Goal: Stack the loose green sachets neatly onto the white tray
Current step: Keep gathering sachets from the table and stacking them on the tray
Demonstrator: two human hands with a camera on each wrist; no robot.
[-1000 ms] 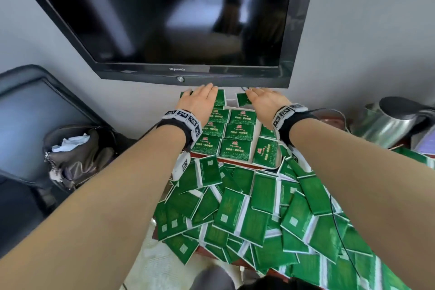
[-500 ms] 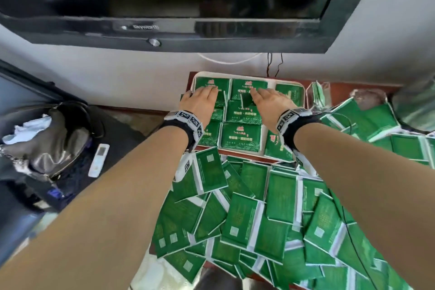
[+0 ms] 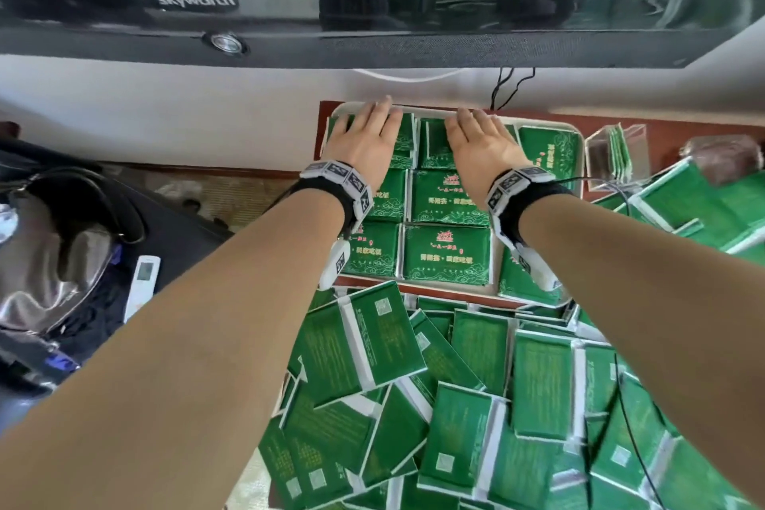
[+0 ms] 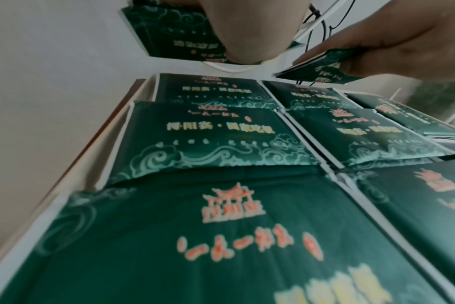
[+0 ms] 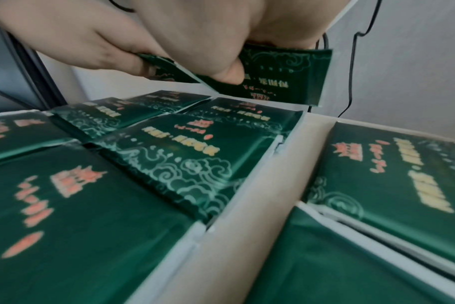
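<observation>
At 12 o'clock over the white tray (image 3: 577, 195), left hand (image 3: 364, 137) and right hand (image 3: 480, 145) each pinch a sachet (image 5: 281, 74), long axes crosswise, the far-row stacks directly below.

Rows of green sachets (image 4: 200, 131) with red and yellow print lie flat, edge to edge, filling the lower frame inside the white tray (image 4: 73, 189), whose rim runs up the left. At upper centre the left hand (image 4: 249, 30) holds one sachet (image 4: 166, 35). At upper right the right hand (image 4: 408, 39) pinches another sachet (image 4: 322, 67), tilted above the rows.
</observation>
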